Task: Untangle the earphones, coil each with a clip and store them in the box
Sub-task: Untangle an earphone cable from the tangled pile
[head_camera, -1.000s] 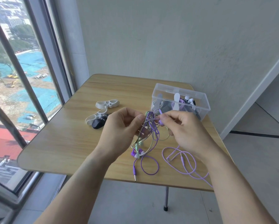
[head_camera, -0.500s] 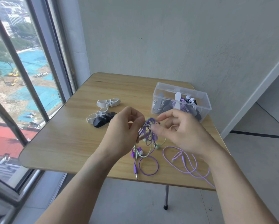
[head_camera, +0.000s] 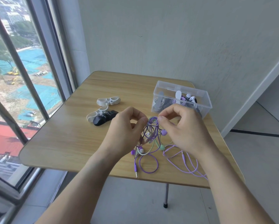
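A tangle of purple and pale green earphones (head_camera: 152,131) hangs between my hands above the wooden table (head_camera: 67,139). My left hand (head_camera: 127,133) pinches the tangle's left side. My right hand (head_camera: 184,128) pinches its top strands between thumb and forefinger. Loose purple loops (head_camera: 149,164) and a lilac cord (head_camera: 184,162) trail onto the table near its front edge. A clear plastic box (head_camera: 182,98) at the back right holds several coiled earphones with clips. Two white clips (head_camera: 108,101) (head_camera: 96,113) and a black clip (head_camera: 104,119) lie to the left.
A window with metal bars (head_camera: 22,75) runs along the left side. A plain wall stands behind the table, and the tiled floor shows below its front edge. One table leg (head_camera: 166,196) is visible under the front right.
My right hand let go of the strand it held, rose, and now pinches the top of the tangle. The bundle has shifted slightly; the left hand keeps its pinch.
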{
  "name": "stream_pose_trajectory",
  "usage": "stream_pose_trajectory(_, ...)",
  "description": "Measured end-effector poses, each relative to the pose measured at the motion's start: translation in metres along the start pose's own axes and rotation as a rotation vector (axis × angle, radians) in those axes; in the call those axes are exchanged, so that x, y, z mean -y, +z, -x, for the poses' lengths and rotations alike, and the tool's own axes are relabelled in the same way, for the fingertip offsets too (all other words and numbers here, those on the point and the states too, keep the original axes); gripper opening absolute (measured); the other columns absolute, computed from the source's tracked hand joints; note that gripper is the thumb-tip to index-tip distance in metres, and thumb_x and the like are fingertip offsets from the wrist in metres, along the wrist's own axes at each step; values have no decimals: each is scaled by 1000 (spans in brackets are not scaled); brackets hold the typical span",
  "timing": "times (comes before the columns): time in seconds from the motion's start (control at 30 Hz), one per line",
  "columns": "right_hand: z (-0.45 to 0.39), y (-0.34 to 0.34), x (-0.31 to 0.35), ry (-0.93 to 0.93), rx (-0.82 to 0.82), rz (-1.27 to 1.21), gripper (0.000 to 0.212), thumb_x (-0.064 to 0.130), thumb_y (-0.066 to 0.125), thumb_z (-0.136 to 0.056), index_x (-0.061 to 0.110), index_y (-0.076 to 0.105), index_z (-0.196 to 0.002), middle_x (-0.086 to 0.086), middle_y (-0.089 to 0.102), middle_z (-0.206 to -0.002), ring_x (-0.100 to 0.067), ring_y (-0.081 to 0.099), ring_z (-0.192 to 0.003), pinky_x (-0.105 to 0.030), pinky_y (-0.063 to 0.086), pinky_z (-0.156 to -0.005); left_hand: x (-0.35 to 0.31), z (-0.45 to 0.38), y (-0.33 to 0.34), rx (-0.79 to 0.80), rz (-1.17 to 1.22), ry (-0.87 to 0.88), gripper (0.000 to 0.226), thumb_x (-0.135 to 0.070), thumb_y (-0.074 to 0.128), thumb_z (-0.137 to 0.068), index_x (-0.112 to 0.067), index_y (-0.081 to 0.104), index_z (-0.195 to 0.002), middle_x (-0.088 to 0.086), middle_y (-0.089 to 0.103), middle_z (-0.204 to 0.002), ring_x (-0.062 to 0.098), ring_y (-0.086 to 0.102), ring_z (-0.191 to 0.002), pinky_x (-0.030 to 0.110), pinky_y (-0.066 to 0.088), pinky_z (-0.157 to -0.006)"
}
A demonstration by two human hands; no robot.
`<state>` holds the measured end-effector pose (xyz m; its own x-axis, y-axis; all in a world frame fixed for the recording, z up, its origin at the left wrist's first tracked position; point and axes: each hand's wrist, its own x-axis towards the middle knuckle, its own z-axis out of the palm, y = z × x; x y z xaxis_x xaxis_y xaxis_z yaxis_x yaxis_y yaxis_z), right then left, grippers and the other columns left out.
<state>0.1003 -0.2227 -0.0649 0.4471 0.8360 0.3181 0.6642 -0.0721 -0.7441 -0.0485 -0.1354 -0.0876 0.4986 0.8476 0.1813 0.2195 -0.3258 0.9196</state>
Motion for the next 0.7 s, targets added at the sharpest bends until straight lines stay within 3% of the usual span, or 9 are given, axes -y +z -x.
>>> stream_pose_trajectory(0.1,1,0,3,-14,-18,-34,8,17,69,-89,21,70,-83,6,70,-71,-1,64,-55,-9,37,-54,-1,0,0,-21,11,15,12,-16,63,-96,-14,59,-86,-5,71,-83,17,65,-44,26,44,-44)
stream_pose_trajectory(0.2,1,-1,3,20,60,15,10,15,68,-91,20,70,-83,5,69,-62,1,57,-48,-9,36,-51,2,0,1,-32,3,33,12,-15,62,-96,-15,57,-85,-3,70,-82,9,60,-45,23,44,-43)
stream_pose_trajectory(0.27,2,-4,3,21,169,163,10,19,70,-91,25,73,-83,8,70,-65,0,59,-57,-11,39,-55,3,1,3,0,-28,43,11,-16,60,-97,-17,56,-87,-3,69,-80,4,60,-50,18,43,-46)
stream_pose_trajectory(0.37,3,-8,8,-36,248,413,9,24,71,-92,30,77,-91,13,68,-77,-9,62,-78,-25,47,-73,5,3,6,69,-102,82,8,-14,56,-99,-15,53,-91,-5,65,-82,3,60,-52,12,40,-47)
stream_pose_trajectory(0.5,3,-9,12,-96,244,388,14,20,62,-98,29,71,-92,10,68,-82,-11,63,-80,-33,49,-75,5,3,7,90,-202,157,6,-16,54,-100,-18,53,-94,-7,63,-86,6,63,-61,13,44,-49)
stream_pose_trajectory(0.6,3,-7,8,-110,266,396,16,22,58,-100,31,71,-97,12,55,-90,-11,56,-86,-27,40,-74,4,3,8,91,-176,134,7,-16,52,-101,-19,52,-95,-3,63,-82,7,63,-58,16,50,-48)
stream_pose_trajectory(0.7,2,-9,5,-91,257,306,16,22,59,-100,31,73,-98,12,51,-87,-2,53,-79,-13,36,-68,5,1,8,71,-135,89,7,-21,51,-102,-20,54,-96,-1,64,-83,13,65,-64,29,59,-55)
